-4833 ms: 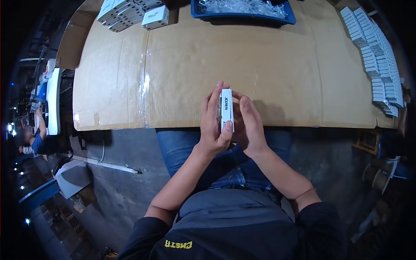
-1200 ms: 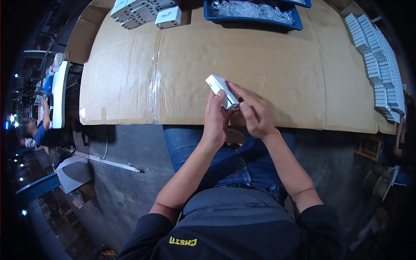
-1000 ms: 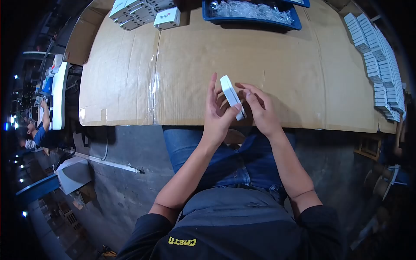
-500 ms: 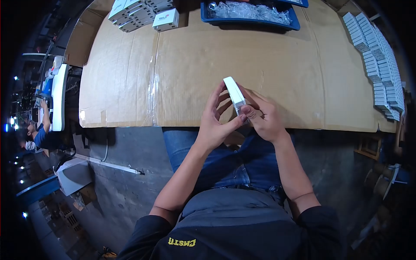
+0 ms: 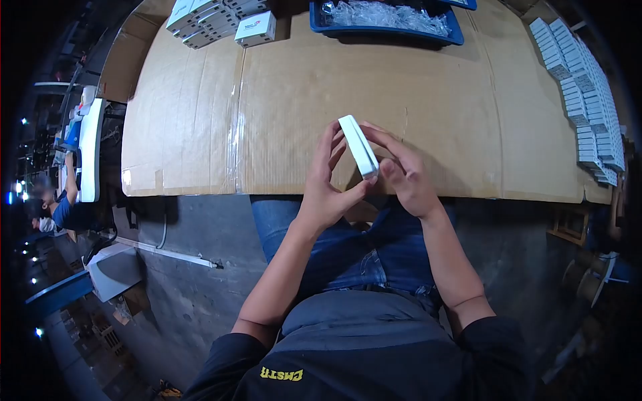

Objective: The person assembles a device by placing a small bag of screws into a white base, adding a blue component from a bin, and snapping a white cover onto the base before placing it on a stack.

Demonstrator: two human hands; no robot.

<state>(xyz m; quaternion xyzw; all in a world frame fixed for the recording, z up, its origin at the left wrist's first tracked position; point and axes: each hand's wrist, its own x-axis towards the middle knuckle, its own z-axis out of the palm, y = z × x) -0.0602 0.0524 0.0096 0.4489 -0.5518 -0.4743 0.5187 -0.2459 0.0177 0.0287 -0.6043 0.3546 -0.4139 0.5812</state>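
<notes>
A small white box (image 5: 359, 148) is held up over the near edge of the cardboard-covered table, its narrow side turned toward me. My left hand (image 5: 328, 177) grips it, thumb at the lower end and fingers curled along the left side. On the other side, my right hand (image 5: 409, 175) curves around the box with its fingers against the far upper part. The right thumb stands slightly off the box. A narrow dark line runs along the box's side, like a flap edge or seam. The box's broad faces are mostly hidden.
White boxes (image 5: 212, 20) are stacked at the back left, with a single white box (image 5: 255, 29) beside them. A blue tray (image 5: 388, 35) of clear plastic packets stands at the back. More stacked boxes (image 5: 583, 93) line the right edge. A person (image 5: 63, 207) works far left.
The box has tilted and shifted slightly up and left. My right thumb has come away from its lower end, and the right fingers have moved slightly.
</notes>
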